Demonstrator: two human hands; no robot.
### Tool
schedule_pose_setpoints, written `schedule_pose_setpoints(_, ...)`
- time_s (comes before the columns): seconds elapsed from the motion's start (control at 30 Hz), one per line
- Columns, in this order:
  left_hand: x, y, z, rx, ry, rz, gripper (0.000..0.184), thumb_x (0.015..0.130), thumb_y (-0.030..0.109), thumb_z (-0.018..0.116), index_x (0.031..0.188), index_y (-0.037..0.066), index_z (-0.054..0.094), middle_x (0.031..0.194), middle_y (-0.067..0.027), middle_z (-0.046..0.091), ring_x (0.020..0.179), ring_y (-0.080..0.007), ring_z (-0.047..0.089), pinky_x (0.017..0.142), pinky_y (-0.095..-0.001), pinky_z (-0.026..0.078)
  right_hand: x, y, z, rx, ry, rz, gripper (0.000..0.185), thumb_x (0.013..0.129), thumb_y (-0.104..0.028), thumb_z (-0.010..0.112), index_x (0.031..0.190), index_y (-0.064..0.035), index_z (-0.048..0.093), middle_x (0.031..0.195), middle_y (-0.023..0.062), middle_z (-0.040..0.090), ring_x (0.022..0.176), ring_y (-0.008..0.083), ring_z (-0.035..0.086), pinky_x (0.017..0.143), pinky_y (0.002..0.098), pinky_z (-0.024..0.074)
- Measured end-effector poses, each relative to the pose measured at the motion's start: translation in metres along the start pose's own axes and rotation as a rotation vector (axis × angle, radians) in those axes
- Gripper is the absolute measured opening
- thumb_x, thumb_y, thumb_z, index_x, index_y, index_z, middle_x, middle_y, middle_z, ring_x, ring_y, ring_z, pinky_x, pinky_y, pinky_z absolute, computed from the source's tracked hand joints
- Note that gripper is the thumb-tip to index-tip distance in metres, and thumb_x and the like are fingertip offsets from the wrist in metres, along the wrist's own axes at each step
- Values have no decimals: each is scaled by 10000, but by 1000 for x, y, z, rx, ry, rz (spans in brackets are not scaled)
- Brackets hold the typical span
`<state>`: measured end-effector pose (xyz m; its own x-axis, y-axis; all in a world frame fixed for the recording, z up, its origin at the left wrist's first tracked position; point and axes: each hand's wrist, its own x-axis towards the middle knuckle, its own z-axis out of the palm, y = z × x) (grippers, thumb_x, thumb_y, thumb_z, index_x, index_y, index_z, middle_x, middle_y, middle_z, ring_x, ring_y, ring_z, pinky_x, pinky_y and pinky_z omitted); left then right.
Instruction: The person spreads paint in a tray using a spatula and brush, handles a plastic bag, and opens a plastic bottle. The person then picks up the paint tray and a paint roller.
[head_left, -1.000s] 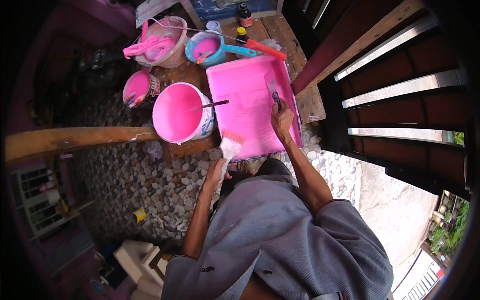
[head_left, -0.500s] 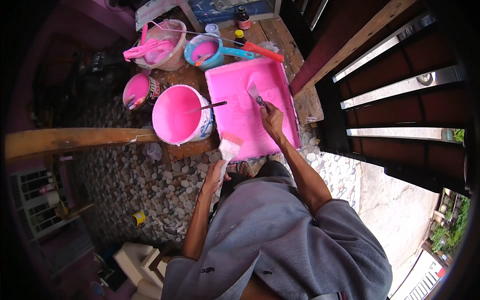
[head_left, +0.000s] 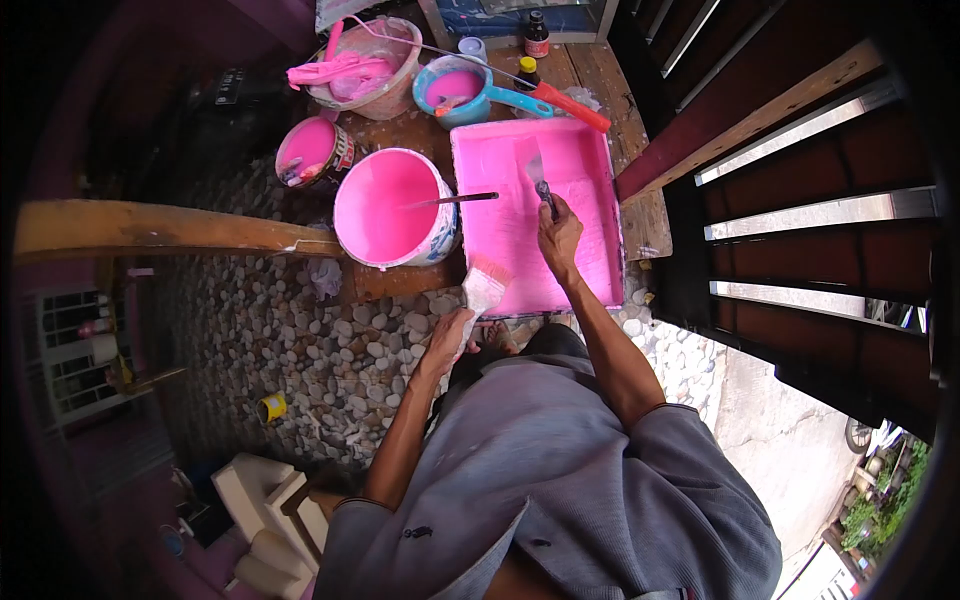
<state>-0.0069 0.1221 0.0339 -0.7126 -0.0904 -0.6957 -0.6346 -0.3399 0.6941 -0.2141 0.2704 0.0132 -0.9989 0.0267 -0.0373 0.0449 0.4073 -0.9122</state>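
My left hand [head_left: 447, 342] is closed around the handle of a wide paintbrush [head_left: 484, 290]. The brush's pink-stained bristles point up over the near left corner of a paint tray [head_left: 590, 275] coated in pink paint. In my right hand [head_left: 560, 240] is a putty knife [head_left: 544, 192], gripped by its dark handle. Its paint-smeared blade points away from me over the far part of the tray; whether it touches the paint I cannot tell. Left of the tray stands a white bucket [head_left: 440, 235] with pink paint inside, and a thin dark stick [head_left: 465, 198] leans across its rim.
Behind are a blue dipper [head_left: 428, 105] of pink paint, a paint-stained basin [head_left: 405, 85], a smaller paint can [head_left: 338, 158] and a red-handled roller frame [head_left: 570, 105]. Two small bottles, one a dark bottle [head_left: 537, 35], stand farther back. A wooden beam [head_left: 180, 230] lies left, dark slats [head_left: 820, 235] right.
The view has shifted, so the tray and containers appear farther right. My right hand and the putty knife have moved slightly left over the tray. Both tools stay held.
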Motion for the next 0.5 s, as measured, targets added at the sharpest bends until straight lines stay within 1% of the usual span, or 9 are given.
schedule_pose_setpoints(0.07, 0, -1, 1, -2, 28, 6, 339, 895, 276, 453, 1004, -27, 557, 950, -152, 654, 452, -134, 492, 466, -293, 481, -1, 6, 8, 10, 20, 35, 260, 849, -183, 539, 1003, 11, 618, 650, 173, 577, 573, 267, 571, 574, 382, 450)
schedule_pose_setpoints(0.13, 3, -5, 0, 40, 62, -5, 333, 892, 285, 452, 976, -17, 564, 909, -146, 658, 452, -135, 492, 448, -286, 471, -4, 10, 15, 16, 3, -84, 259, 852, -186, 538, 997, 11, 622, 636, 166, 569, 568, 260, 562, 569, 379, 448)
schedule_pose_setpoints(0.17, 4, -7, -1, 35, 67, -5, 333, 892, 285, 452, 976, -17, 564, 909, -146, 658, 452, -135, 492, 448, -286, 471, -3, 16, 19, 14, -4, -86, 259, 852, -186, 538, 997, 11, 622, 636, 166, 569, 568, 260, 562, 569, 379, 448)
schedule_pose_setpoints(0.23, 3, -6, -1, 34, 39, 19, 319, 891, 282, 450, 948, -11, 564, 857, -126, 650, 451, -133, 490, 440, -288, 467, 1, 23, 27, 155, -129, -82, 278, 883, -206, 549, 1019, 27, 614, 591, 58, 502, 515, 115, 457, 485, 292, 400)
schedule_pose_setpoints(0.27, 3, -5, 0, 31, 39, 23, 319, 891, 282, 450, 948, -11, 564, 857, -126, 650, 451, -133, 490, 440, -288, 467, 2, 27, 27, 154, -130, -86, 278, 883, -206, 549, 1019, 27, 614, 591, 58, 502, 515, 115, 457, 485, 292, 400)
schedule_pose_setpoints(0.37, 2, -1, 4, 37, 54, 21, 312, 892, 279, 448, 934, -9, 560, 836, -117, 647, 450, -131, 489, 433, -292, 464, 1, 19, 24, 77, 9, -80, 256, 892, -186, 553, 1022, 26, 612, 592, 14, 489, 516, 77, 444, 466, 250, 390)
schedule_pose_setpoints(0.43, 1, -1, 3, 9, 36, 22, 314, 894, 274, 443, 939, -15, 559, 852, -122, 654, 452, -132, 490, 431, -296, 465, 2, 15, 32, 100, -110, -56, 241, 898, -176, 550, 1024, 18, 615, 596, -1, 493, 514, 64, 438, 451, 234, 369)
schedule_pose_setpoints(0.47, 2, -2, 3, 12, 32, 22, 314, 894, 274, 443, 939, -15, 559, 852, -122, 654, 452, -132, 490, 431, -296, 465, 2, 15, 33, 216, -230, 81, 249, 862, -174, 539, 999, 20, 615, 658, 146, 567, 544, 206, 525, 541, 336, 423)
schedule_pose_setpoints(0.5, 3, -3, 2, 21, 36, 11, 319, 895, 273, 441, 958, -18, 555, 881, -132, 658, 453, -132, 490, 434, -294, 467, -1, 13, 32, 217, -226, 83, 249, 862, -174, 539, 999, 20, 615, 658, 146, 567, 544, 206, 525, 541, 336, 423)
